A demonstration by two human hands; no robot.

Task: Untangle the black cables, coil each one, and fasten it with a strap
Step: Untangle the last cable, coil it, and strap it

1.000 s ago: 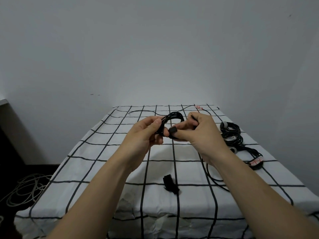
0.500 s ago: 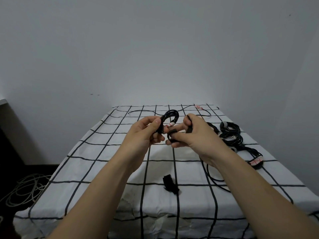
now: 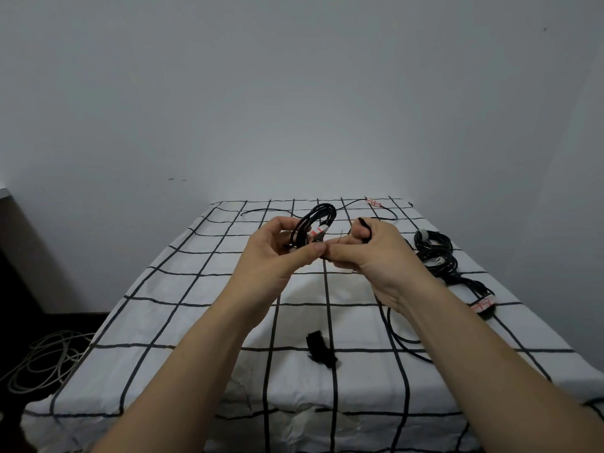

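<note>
A small coil of thin black cable (image 3: pixel 314 226) is pinched in the left hand (image 3: pixel 280 253); the right hand (image 3: pixel 372 251), touching it, grips a black strap (image 3: pixel 363 224) curled over its finger.

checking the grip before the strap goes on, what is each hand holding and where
The left hand pinches the coiled black cable at the coil's lower end. The right hand has a black strap looped over its forefinger, thumb meeting the left's.

Tablecloth (image 3: pixel 196 308) — cloth (matt, seemingly).
</note>
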